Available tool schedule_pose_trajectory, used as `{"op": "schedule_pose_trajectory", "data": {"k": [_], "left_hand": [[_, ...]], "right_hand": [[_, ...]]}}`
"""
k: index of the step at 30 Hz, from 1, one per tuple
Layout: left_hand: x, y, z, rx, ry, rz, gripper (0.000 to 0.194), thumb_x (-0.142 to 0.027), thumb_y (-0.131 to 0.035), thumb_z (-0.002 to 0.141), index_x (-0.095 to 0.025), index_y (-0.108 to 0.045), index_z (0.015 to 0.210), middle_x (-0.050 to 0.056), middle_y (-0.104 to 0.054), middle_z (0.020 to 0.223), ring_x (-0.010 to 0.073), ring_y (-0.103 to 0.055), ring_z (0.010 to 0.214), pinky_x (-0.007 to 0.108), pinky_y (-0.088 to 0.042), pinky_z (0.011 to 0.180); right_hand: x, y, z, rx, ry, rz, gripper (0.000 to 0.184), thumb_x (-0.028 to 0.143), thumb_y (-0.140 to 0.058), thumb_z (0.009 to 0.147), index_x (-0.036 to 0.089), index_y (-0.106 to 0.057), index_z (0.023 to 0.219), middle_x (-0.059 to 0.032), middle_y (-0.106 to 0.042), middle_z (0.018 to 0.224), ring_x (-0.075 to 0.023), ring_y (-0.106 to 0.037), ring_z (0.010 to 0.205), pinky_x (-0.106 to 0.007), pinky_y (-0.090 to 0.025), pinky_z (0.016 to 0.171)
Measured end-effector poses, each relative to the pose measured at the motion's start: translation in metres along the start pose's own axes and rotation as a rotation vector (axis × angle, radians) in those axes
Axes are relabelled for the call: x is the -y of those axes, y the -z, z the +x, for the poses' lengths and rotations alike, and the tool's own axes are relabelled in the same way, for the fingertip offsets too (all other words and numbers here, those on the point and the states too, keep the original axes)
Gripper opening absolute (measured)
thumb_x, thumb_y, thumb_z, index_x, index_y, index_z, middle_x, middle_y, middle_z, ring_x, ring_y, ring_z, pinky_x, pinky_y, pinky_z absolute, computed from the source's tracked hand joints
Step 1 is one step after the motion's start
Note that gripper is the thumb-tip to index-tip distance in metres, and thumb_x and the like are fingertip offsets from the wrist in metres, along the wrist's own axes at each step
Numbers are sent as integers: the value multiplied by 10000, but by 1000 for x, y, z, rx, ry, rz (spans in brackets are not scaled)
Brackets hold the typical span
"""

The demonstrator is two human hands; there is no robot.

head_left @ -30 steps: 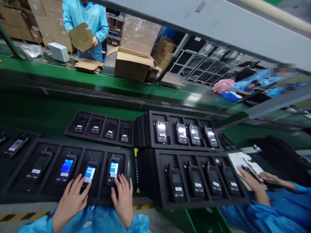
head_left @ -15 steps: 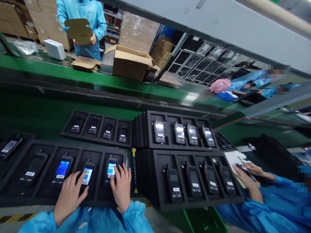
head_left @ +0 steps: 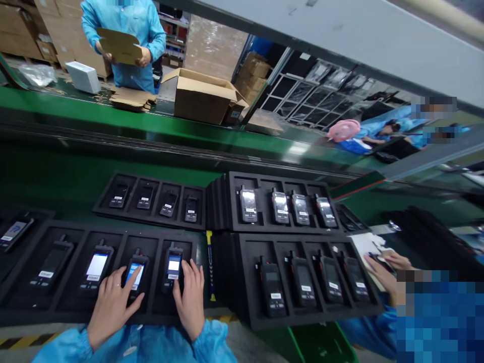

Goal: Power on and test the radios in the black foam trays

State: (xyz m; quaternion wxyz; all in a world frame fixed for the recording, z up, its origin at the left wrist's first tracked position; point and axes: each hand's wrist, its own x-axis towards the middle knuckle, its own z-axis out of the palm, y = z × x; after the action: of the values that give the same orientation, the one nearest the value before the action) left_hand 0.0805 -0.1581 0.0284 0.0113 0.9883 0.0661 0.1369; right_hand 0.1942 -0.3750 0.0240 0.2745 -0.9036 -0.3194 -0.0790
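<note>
Several black handheld radios with screens lie in the slots of a black foam tray (head_left: 159, 316). My left hand (head_left: 111, 305) is open, its index finger on the lit blue-and-white screen of one radio (head_left: 136, 269). On the right, my right hand (head_left: 190, 297) is open beside the rightmost radio (head_left: 173, 267), fingers along its edge; that screen is lit too. Left of my left hand, a radio (head_left: 97, 265) shows a mostly white screen. The radio (head_left: 53, 264) farther left has a dark screen.
Stacked foam trays (head_left: 247, 317) with more radios stand at the right, and another tray (head_left: 151, 220) lies behind. A yellow-and-blue strip (head_left: 210, 264) runs between them. At right, a co-worker's hands (head_left: 387, 267) handle a small object. Across the line, a person (head_left: 132, 40) holds cardboard (head_left: 119, 46).
The screen left of my left hand turned from blue-purple to white. My right hand's fingers drew off the rightmost screen to its edge. My left index finger shifted slightly right on its screen.
</note>
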Motion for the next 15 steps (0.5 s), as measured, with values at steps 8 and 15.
{"op": "schedule_pose_trajectory", "data": {"k": [8,15], "left_hand": [[8,-6,-9,-62,-52,-26,505,-436,-538,912,-104,-630,1282,220,-555,1251,332,-581,1103,463,-519,876],[9,-6,-11,-67,-63,-35,483,-419,-553,900,-104,-640,1256,225,-569,1257,328,-590,1098,450,-522,883]], "right_hand": [[3,2,-11,43,37,-50,422,171,-431,983,192,-481,1401,-142,-541,1394,-363,-439,1354,-690,-434,1051],[6,-2,-13,21,3,-47,442,226,-428,1011,142,-402,1444,-171,-558,1360,-384,-433,1354,-695,-455,1026]]}}
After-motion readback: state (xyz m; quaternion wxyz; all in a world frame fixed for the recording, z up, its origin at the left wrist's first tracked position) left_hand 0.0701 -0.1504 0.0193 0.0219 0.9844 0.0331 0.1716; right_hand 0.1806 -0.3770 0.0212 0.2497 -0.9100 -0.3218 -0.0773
